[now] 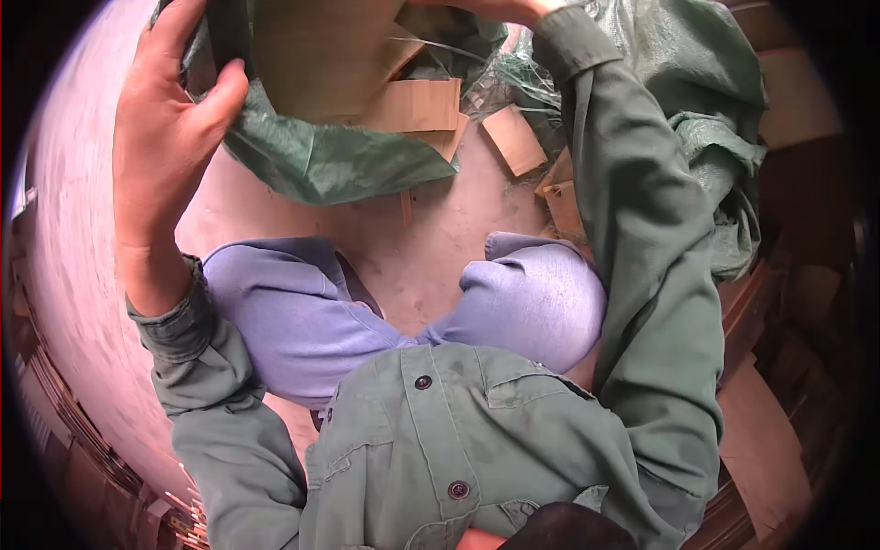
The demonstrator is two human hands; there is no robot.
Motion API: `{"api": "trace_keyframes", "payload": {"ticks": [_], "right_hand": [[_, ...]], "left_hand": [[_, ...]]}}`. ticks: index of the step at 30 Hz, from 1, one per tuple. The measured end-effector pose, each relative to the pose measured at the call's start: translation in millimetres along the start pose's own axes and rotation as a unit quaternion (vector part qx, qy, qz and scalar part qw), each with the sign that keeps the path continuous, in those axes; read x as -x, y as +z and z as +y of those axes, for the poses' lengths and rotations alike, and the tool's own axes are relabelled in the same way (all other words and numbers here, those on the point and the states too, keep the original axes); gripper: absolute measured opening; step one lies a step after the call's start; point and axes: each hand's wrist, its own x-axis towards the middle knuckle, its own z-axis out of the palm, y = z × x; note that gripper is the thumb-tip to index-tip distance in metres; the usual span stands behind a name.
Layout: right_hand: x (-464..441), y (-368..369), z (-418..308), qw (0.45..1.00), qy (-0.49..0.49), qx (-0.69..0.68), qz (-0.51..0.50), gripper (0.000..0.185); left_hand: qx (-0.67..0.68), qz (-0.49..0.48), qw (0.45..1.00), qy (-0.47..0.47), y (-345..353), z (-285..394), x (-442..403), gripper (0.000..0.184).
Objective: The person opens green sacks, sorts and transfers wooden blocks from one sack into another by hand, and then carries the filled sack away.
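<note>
Green plastic [339, 165] hung at the far left of the scene, its loose near edge bowed out over the floor [431, 229], with cardboard behind that edge. As far as could be judged, the work was partway along: a large sheet [312, 55], blurred, stood within the curve of the plastic, and a smaller piece [422, 104] lay against its right side, so plastic and cardboard had been brought together there. What seemed unsettled was the rest: a loose flap [514, 140] lay on the floor to the right, apart from the plastic, and more scraps [564, 206] lay nearer, beside the right sleeve [642, 192]. How much lay deeper behind the edge could not be told, since the far part ran out of view. The plastic looked thin, limp and slightly glossy, deep green in its folds and paler where light caught it, its edge wavy and coming to a point at the right. A second green heap [706, 55] lay crumpled at the far right; whether the two joined was hidden. The left hand [170, 128] was partly curled, its thumb well away from the fingers, with the plastic's upper left edge held between them. The right hand [495, 5] was mostly cut off at the far edge, only a sliver showing near the wrist, so its spread and hold could not be told.
</note>
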Motion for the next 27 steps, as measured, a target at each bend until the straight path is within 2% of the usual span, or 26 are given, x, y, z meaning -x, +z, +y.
{"api": "trace_keyframes", "payload": {"ticks": [2, 3, 4, 5, 6, 8, 9, 10, 11, 14, 15, 16, 18, 19, 20, 21, 22, 23, 24, 25, 27], "right_hand": [[20, 18, 29, 0.992, 0.08, -0.087, -0.045, 0.032], [25, 54, 73, 0.99, 0.086, -0.046, -0.107, 0.057], [56, 90, 95, 0.983, 0.141, -0.044, -0.105, 0.062], [91, 127, 118, 0.983, 0.155, -0.009, -0.093, 0.066], [128, 157, 128, 0.962, 0.241, -0.007, -0.125, 0.073], [189, 199, 129, 0.946, 0.276, 0.119, -0.124, 0.079], [205, 208, 124, 0.954, 0.267, 0.113, -0.079, 0.079], [214, 209, 114, 0.96, 0.255, 0.107, -0.035, 0.081], [218, 207, 108, 0.954, 0.278, 0.1, -0.044, 0.076], [206, 205, 112, 0.926, 0.34, -0.115, -0.12, 0.076], [194, 207, 112, 0.925, 0.294, -0.237, -0.049, 0.073], [175, 159, 71, 0.891, 0.222, -0.394, -0.029, 0.071], [146, 141, 82, 0.854, 0.2, -0.476, -0.062, 0.066], [141, 128, 89, 0.912, 0.189, -0.348, -0.11, 0.067], [137, 115, 104, 0.951, 0.167, -0.212, -0.154, 0.068], [144, 125, 140, 0.972, 0.087, -0.056, -0.209, 0.075], [164, 119, 144, 0.942, 0.052, 0.184, -0.274, 0.049], [193, 135, 159, 0.9, 0.008, 0.318, -0.297, 0.028], [221, 152, 173, 0.839, -0.041, 0.443, -0.313, 0.022], [238, 155, 164, 0.852, -0.063, 0.439, -0.278, 0.023], [254, 156, 123, 0.795, -0.068, 0.46, -0.388, 0.029]], "left_hand": [[-0.042, 0.013, 0.999, -0.007, -6, -4, -1, 0.067], [-0.048, 0.015, 0.999, 0.001, -9, -18, 0, 0.065], [-0.054, 0.017, 0.998, 0.008, -12, -31, 0, 0.064], [-0.042, 0.01, 0.999, 0.025, -19, -58, -1, 0.06], [-0.02, 0.0, 1.0, 0.017, -19, -63, -2, 0.059], [0.024, -0.021, 0.999, -0.001, -19, -75, -6, 0.057], [0.052, -0.035, 0.997, -0.045, -19, -70, -5, 0.057], [0.048, -0.032, 0.998, -0.036, -17, -69, -5, 0.057], [0.044, -0.029, 0.998, -0.028, -15, -68, -6, 0.057], [0.008, -0.013, 1.0, 0.008, -13, -65, -9, 0.056], [-0.002, -0.006, 1.0, 0.018, -13, -63, -11, 0.056], [0.002, -0.01, 1.0, 0.016, -13, -61, -11, 0.056], [0.019, -0.027, 0.999, -0.004, -11, -60, -9, 0.055], [0.033, -0.039, 0.999, -0.019, -12, -63, -9, 0.055], [0.016, -0.03, 0.999, 0.012, -12, -61, -10, 0.054], [-0.001, -0.019, 0.999, 0.042, -12, -59, -10, 0.053], [0.005, -0.022, 0.999, 0.04, -13, -57, -10, 0.053], [0.012, -0.026, 0.999, 0.036, -14, -56, -8, 0.053], [0.018, -0.03, 0.999, 0.033, -15, -56, -8, 0.052], [0.025, -0.045, 0.999, -0.001, -16, -58, -7, 0.052], [0.031, -0.062, 0.997, -0.042, -17, -57, -7, 0.054]]}}
